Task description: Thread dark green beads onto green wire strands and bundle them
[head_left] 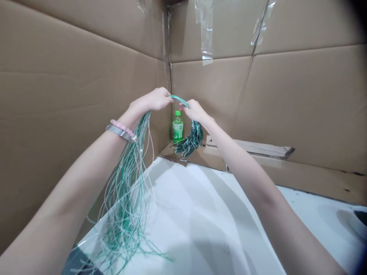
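My left hand (159,99) is closed on a bundle of green and white cords (130,194), whose loose ends hang in a long tangle below it over the white surface. My right hand (195,110) grips the same bundle a little to the right, and a short arc of cord bridges the gap between the two hands. Beneath my right hand hangs the bundle's dark green, beaded-looking end (189,140), curving to the left. A pink band and a grey band circle my left wrist.
Cardboard walls (301,99) meet in a corner ahead. A green bottle (177,128) stands there, just behind the beaded end. A flat strip (258,148) lies along the back wall's foot. The white tabletop (195,214) spreads below. A dark round object sits at the right edge.
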`<act>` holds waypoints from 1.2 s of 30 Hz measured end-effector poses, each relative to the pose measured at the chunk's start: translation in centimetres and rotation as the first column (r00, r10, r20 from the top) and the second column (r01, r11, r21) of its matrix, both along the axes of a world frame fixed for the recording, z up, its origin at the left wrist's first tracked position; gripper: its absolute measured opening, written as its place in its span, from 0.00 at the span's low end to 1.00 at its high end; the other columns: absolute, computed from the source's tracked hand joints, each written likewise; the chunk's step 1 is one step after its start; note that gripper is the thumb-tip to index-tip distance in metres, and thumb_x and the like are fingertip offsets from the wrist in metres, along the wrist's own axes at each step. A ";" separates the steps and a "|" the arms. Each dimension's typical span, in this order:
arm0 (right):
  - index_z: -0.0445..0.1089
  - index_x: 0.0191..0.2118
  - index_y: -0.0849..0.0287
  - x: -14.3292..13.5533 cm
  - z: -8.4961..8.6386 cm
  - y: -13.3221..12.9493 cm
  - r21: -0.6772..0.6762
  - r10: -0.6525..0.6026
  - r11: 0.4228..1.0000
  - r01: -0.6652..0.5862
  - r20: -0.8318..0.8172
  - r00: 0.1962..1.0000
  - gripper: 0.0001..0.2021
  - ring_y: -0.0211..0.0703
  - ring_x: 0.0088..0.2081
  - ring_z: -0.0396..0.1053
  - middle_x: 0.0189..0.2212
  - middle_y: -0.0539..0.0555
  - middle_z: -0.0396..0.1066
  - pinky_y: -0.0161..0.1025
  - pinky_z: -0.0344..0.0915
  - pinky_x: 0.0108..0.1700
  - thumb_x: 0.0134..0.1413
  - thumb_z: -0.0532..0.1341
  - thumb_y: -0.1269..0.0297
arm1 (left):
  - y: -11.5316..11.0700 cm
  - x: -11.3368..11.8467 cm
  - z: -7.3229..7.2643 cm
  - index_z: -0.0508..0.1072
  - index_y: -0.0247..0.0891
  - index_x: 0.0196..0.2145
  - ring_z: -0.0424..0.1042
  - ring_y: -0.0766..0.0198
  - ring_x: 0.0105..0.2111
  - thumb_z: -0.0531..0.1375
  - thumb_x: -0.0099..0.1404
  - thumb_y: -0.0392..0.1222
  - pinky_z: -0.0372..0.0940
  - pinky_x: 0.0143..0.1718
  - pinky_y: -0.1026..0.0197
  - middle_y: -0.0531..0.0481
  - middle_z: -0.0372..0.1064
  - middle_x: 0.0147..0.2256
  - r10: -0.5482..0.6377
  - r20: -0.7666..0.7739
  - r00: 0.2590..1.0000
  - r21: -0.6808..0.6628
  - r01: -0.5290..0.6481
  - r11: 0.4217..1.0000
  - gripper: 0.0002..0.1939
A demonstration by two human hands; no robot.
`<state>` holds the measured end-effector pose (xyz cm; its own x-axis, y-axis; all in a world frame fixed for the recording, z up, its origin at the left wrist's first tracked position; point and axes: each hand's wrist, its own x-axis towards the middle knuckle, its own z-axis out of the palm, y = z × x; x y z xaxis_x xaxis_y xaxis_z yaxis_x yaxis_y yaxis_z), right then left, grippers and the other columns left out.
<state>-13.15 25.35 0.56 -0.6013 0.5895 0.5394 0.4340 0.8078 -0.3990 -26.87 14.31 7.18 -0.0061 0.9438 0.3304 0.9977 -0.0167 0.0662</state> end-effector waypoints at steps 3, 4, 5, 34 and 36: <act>0.70 0.32 0.65 0.2 1.3 -0.8 -0.021 -0.017 1.000 0.018 0.037 0.999 0.15 0.37 0.30 0.68 0.26 0.51 0.70 0.41 0.66 0.39 0.62 0.54 0.59 | -0.6 -0.2 0.5 0.59 0.35 0.21 0.52 0.71 0.21 0.51 0.60 0.42 0.48 0.25 0.65 0.54 0.53 0.20 -0.002 0.034 0.999 0.017 0.001 1.000 0.12; 0.71 0.31 0.65 0.3 1.6 -1.1 -0.028 -0.020 0.999 0.021 0.045 0.999 0.16 0.36 0.29 0.67 0.25 0.51 0.69 0.40 0.65 0.38 0.63 0.54 0.59 | -0.7 -0.3 0.5 0.58 0.35 0.21 0.52 0.72 0.20 0.51 0.60 0.42 0.48 0.25 0.65 0.54 0.52 0.20 -0.009 0.046 0.999 0.024 0.008 1.000 0.12; 0.71 0.31 0.65 0.4 1.8 -1.4 -0.034 -0.021 0.999 0.023 0.053 0.998 0.17 0.36 0.27 0.67 0.24 0.51 0.69 0.39 0.65 0.38 0.64 0.53 0.59 | -0.8 -0.3 0.5 0.58 0.35 0.21 0.51 0.72 0.20 0.51 0.60 0.42 0.48 0.25 0.65 0.54 0.51 0.19 -0.014 0.058 0.998 0.035 0.012 0.999 0.12; 0.51 0.22 0.58 2.5 2.1 -2.3 -0.539 0.405 0.781 -0.316 0.050 0.913 0.19 0.28 0.18 0.51 0.17 0.42 0.47 0.35 0.66 0.33 0.66 0.49 0.62 | -2.9 -1.2 -0.7 0.50 0.38 0.20 0.46 0.77 0.16 0.50 0.63 0.37 0.44 0.21 0.67 0.58 0.44 0.18 -0.043 0.465 0.884 -0.072 0.086 0.994 0.15; 0.55 0.23 0.59 1.9 1.4 -1.6 -0.570 0.428 0.762 -0.307 0.088 0.899 0.19 0.28 0.18 0.50 0.18 0.42 0.49 0.34 0.65 0.30 0.66 0.49 0.60 | -2.7 -1.7 -1.3 0.50 0.38 0.20 0.46 0.77 0.15 0.50 0.63 0.36 0.44 0.20 0.66 0.59 0.44 0.17 0.011 0.472 0.882 -0.122 0.053 0.991 0.15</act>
